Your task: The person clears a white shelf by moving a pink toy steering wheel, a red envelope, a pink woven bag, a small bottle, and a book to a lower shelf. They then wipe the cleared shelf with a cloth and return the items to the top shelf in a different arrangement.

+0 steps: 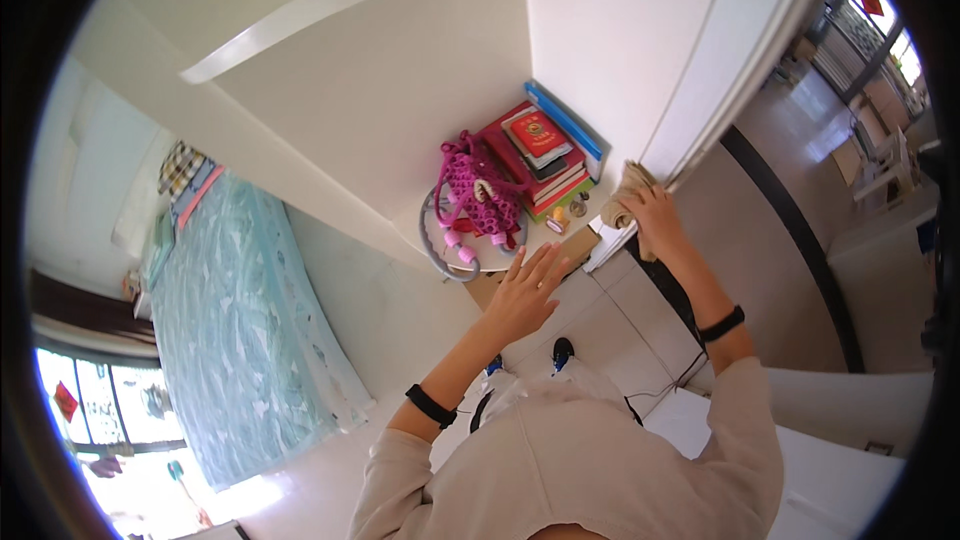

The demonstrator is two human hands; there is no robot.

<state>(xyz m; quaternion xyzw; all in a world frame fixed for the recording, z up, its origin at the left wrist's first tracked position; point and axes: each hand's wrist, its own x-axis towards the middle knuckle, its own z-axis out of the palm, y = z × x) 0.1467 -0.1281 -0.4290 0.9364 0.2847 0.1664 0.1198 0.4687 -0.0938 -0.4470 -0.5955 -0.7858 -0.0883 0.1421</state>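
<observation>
Cloth [632,178], tan, crumpled, bunched in right hand [657,217]

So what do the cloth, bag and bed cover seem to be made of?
Cloth: soft fabric, matte, judging by its folds under the right hand; the fibre is unclear.
Bag: probably yarn or cord, low sheen, from its open, looped mesh.
Bed cover: perhaps thin clear plastic, glossy, given its crinkled highlights.

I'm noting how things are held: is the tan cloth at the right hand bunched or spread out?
Bunched: the tan cloth shows thick, rumpled folds under and beside the right hand, not one flat sheet.
</observation>
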